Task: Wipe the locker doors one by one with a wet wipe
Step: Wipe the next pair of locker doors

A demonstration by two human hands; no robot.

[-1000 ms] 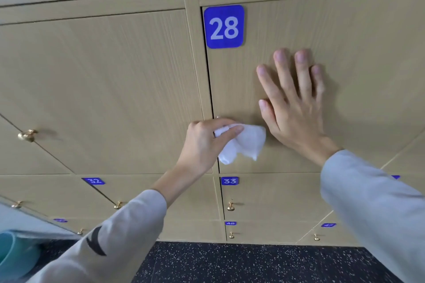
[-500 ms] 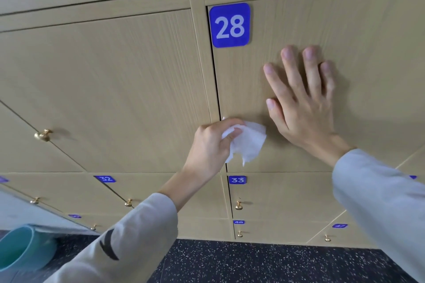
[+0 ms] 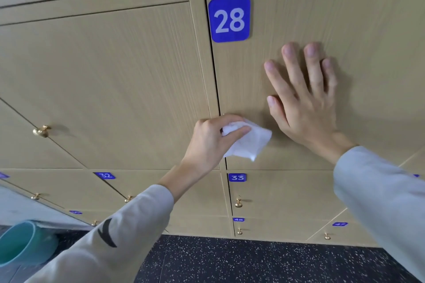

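Observation:
A wall of light wooden locker doors fills the view. Door 28 (image 3: 287, 18) carries a blue number plate (image 3: 229, 19) at its top left corner. My left hand (image 3: 211, 140) grips a crumpled white wet wipe (image 3: 249, 145) against the lower left edge of door 28, at the seam with the neighbouring door (image 3: 103, 80). My right hand (image 3: 303, 99) lies flat on door 28 with fingers spread and straight, just right of the wipe.
Lower doors 32 (image 3: 105, 175), 33 (image 3: 237, 177), 47 and 48 have small brass knobs (image 3: 238, 202). Another brass knob (image 3: 41, 131) sits at the left. A teal bucket (image 3: 20, 243) stands at the bottom left on a dark speckled floor (image 3: 253, 259).
The view has shifted a little to the left, so the doors and both hands sit further right in the frame. My left hand holds the wipe at the same spot; the right hand stays pressed flat.

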